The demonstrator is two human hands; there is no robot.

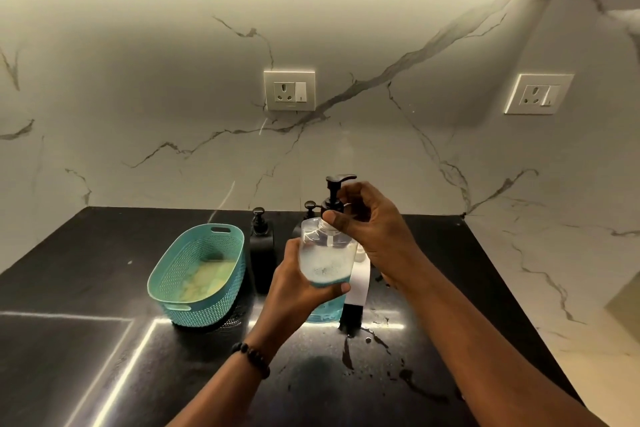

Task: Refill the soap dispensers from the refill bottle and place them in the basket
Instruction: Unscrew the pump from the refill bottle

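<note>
My left hand [298, 284] grips a clear bottle [327, 253] with blue liquid and foam at its bottom, held above the black counter. My right hand [374, 229] pinches the collar of its black pump head [334, 191] at the bottle's neck. A teal perforated basket [197, 305] stands to the left, with something pale yellow inside. A black soap dispenser [261, 246] stands between the basket and my hands. The pump of a second black dispenser [309, 206] shows behind the bottle. A white-and-black container [358, 291] is partly hidden behind my hands.
Spilled drops and streaks [374, 347] lie on the black counter [86, 288] near the front. The marble wall holds two power sockets [289, 91] [538, 94]. A white marble surface [554, 288] borders the counter on the right.
</note>
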